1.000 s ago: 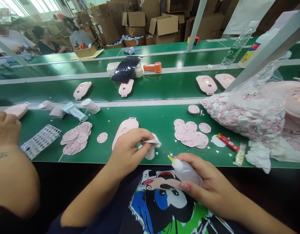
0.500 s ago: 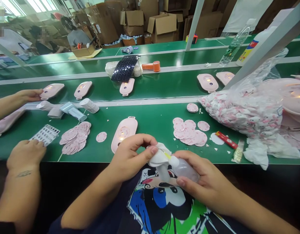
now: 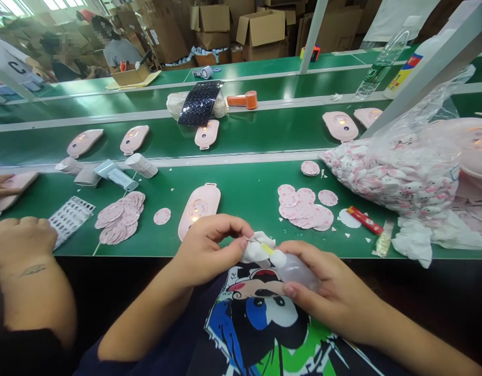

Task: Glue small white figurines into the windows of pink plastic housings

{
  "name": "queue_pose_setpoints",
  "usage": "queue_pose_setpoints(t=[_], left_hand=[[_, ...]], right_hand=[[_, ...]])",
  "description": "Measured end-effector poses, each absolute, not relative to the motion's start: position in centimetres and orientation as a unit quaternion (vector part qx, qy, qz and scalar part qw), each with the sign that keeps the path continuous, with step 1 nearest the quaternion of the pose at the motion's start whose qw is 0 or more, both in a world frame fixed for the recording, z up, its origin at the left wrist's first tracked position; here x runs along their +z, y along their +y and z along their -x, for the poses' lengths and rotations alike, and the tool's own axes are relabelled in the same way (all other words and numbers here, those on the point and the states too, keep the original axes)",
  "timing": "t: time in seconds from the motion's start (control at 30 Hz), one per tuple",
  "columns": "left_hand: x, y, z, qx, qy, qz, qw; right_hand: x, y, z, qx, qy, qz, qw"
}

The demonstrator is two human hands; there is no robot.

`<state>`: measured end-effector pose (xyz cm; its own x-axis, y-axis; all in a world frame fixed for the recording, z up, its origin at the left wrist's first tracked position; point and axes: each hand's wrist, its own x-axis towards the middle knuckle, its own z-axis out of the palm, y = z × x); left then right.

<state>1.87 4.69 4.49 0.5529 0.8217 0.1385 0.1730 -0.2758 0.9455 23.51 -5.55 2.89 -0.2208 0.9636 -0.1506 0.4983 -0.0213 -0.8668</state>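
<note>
My left hand [image 3: 209,248] pinches a crumpled white cloth [image 3: 255,249] at the table's near edge. My right hand [image 3: 327,292] grips a small clear squeeze bottle [image 3: 295,270], whose yellow nozzle touches the cloth. Just beyond my left hand a pink oval device [image 3: 199,208] lies flat on the green table [image 3: 248,188]. A pile of pink round stickers [image 3: 305,207] lies to the right of it, and one loose sticker [image 3: 162,215] to the left.
A clear bag of pink-and-white pieces [image 3: 393,175] fills the right side, with a red stick [image 3: 365,220] and white cloths [image 3: 416,245] near it. A co-worker's hand [image 3: 21,241] rests at left beside a sticker sheet [image 3: 70,214] and more stickers [image 3: 121,222]. Pink devices ride the conveyor [image 3: 264,137].
My left hand brought the cloth off the table to the bottle's nozzle, and both hands now hold them together. The co-worker's hands shifted at the left.
</note>
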Motion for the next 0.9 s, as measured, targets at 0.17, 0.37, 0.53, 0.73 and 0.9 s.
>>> queue_pose_setpoints(t=[0.17,0.37,0.53,0.73,0.9], left_hand=[[4.9,5.2,-1.4,0.315,0.305,-0.769,0.465],[4.9,5.3,-1.5,0.294,0.337,-0.717,0.534],[4.5,5.3,-1.6,0.278,0.336,-0.704,0.561],[4.4,5.3,-1.4,0.261,0.34,-0.77,0.473],[4.7,4.8,-1.6,0.272,0.333,-0.851,0.302]], right_hand=[[3.0,-5.7,-23.4,0.427,-0.643,0.588,0.243],[3.1,-5.7,-23.2,0.446,-0.631,0.593,0.227],[3.0,-5.7,-23.2,0.414,-0.65,0.594,0.229],[3.4,-5.8,-22.8,0.374,-0.677,0.588,0.239],[3.5,-5.7,-22.5,0.346,-0.688,0.598,0.223]])
